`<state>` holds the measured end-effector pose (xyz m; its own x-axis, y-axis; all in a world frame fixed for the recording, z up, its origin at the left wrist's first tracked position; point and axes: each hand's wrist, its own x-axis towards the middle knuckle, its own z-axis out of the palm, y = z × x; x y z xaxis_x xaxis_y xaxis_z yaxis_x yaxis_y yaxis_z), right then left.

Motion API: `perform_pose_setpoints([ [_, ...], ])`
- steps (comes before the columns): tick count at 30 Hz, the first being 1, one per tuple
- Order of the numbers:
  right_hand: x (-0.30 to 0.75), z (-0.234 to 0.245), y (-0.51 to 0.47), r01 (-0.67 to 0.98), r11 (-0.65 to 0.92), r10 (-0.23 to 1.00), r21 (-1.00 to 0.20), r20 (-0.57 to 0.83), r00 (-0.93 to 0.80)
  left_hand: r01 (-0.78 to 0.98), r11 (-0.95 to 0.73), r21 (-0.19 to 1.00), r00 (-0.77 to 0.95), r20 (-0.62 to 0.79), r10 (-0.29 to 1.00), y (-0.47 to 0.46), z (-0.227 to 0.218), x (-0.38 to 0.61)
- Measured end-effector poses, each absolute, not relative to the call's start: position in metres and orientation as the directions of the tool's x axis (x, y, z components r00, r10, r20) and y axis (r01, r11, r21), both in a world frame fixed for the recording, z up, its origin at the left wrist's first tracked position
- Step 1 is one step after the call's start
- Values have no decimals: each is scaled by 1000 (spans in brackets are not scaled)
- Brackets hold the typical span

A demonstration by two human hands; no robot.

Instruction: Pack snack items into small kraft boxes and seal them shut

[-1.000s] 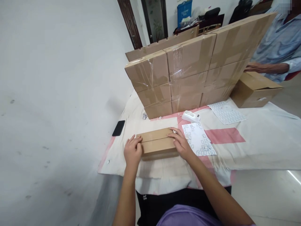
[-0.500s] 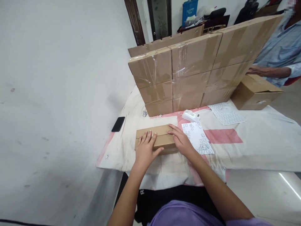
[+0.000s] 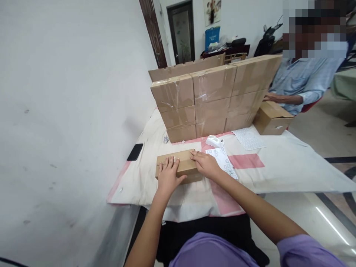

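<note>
A small brown cardboard box (image 3: 185, 162) lies closed on the cloth-covered table (image 3: 278, 167) in front of me. My left hand (image 3: 168, 177) rests flat on its top, fingers spread and stretched toward the far edge. My right hand (image 3: 205, 163) lies on the box's right end, fingers extended over the flap seam. Neither hand grips anything.
A wall of taped cartons (image 3: 211, 100) stands at the back of the table. A white tape dispenser (image 3: 214, 141), two sticker sheets (image 3: 225, 161), (image 3: 248, 138) and a black phone (image 3: 135, 152) lie around. A person in a blue shirt (image 3: 300, 83) handles another carton (image 3: 271, 118) at the right.
My left hand moved from the box's left end onto its top and flattened. My right hand stayed on the right end. The camera tilted up, showing more of the room.
</note>
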<state>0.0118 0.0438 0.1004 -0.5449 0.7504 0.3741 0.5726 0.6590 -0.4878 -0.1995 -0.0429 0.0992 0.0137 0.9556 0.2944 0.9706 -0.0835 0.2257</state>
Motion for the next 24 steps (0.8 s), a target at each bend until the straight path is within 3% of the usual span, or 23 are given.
perform_pose_setpoints([
  [3,12,100,41,544,659,748,-520,379,-544,970,-75,230,3,296,955,-42,99,-198],
  [8,9,79,26,363,587,798,-723,444,-407,963,-134,234,28,405,914,-45,87,-203],
  [11,17,60,28,289,555,820,-780,456,-346,964,-163,209,49,464,885,-44,78,-210],
  [17,74,40,96,543,413,881,-731,471,-37,943,-258,208,120,513,850,-23,70,-224],
  [24,109,30,173,721,244,959,-649,271,-81,931,-237,279,59,526,849,4,70,-215],
])
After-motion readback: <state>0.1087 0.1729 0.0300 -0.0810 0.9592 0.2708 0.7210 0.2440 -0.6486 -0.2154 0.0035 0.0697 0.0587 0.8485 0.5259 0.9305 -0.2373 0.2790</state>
